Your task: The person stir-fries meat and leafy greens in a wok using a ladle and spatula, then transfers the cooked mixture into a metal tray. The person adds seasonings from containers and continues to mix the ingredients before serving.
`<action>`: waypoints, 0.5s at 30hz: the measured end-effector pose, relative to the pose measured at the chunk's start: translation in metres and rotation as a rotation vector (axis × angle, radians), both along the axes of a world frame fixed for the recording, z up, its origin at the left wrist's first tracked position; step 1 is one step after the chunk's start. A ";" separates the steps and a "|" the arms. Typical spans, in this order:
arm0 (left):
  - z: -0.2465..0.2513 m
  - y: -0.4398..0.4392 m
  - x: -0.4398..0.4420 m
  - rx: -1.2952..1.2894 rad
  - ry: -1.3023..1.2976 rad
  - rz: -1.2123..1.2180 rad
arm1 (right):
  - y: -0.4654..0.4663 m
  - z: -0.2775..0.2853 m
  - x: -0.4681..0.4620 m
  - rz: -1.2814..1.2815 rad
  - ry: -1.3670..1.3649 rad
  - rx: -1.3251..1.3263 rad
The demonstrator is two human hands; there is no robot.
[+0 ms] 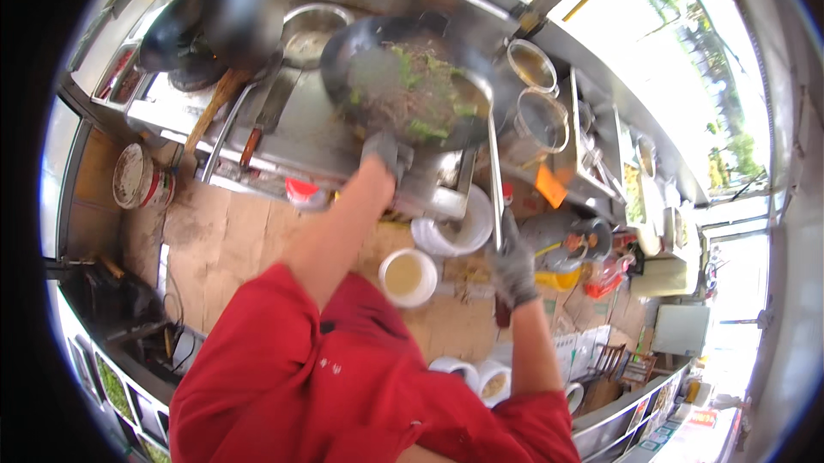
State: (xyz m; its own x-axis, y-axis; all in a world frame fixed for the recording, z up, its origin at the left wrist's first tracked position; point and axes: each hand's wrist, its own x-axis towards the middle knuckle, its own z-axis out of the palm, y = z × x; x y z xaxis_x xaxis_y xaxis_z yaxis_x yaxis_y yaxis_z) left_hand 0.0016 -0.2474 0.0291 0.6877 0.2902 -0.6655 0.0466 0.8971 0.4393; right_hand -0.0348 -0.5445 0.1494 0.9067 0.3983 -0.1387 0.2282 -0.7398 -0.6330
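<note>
A large dark wok (338, 61) sits on the steel range, holding a brownish mass of food with green leaves (418, 90), partly hazed by steam and blur. My left hand (385, 153), in a grey glove, is closed at the near edge of the wok, apparently around its handle. A long-handled metal ladle (494, 160) runs from my right hand (516, 267) up to the wok's right side. Its bowl rests among the food there. The grey-gloved right hand grips the lower end of that handle, out over the floor in front of the range.
Left on the range are a second wok (167, 32), a steel pot (317, 28) and a cleaver (273, 109). Two round containers (531, 65) stand right of the wok. Below are a bucket of yellowish liquid (408, 277), a white tub (476, 221) and a gas cylinder (541, 231).
</note>
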 end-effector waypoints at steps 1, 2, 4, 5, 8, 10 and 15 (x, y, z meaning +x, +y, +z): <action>-0.003 -0.022 -0.020 -0.079 -0.063 0.158 | -0.004 -0.006 -0.005 -0.054 0.055 -0.113; -0.005 -0.037 -0.041 -0.047 -0.031 0.171 | -0.011 -0.009 -0.012 0.034 -0.099 -0.068; -0.006 -0.048 -0.062 -0.134 0.007 0.264 | -0.020 -0.010 -0.017 0.075 -0.157 -0.135; -0.008 -0.046 -0.061 -0.085 0.035 0.240 | -0.023 -0.006 -0.014 0.039 -0.056 -0.222; -0.019 -0.008 -0.007 -0.067 0.024 0.239 | -0.031 0.019 -0.006 0.127 0.021 -0.435; -0.035 0.015 0.033 -0.100 0.012 0.248 | -0.025 0.038 0.013 0.271 -0.088 -0.624; -0.065 0.027 0.055 -0.183 0.129 0.208 | 0.035 0.047 0.080 0.526 -0.132 -0.882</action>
State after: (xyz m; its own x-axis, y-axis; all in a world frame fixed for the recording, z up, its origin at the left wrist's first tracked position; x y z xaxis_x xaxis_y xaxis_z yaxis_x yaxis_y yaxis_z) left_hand 0.0568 -0.2199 -0.0360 0.5326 0.2826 -0.7978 -0.1013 0.9571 0.2714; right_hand 0.0453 -0.5093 0.1968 0.6770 0.5533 -0.4853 0.6847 -0.7153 0.1397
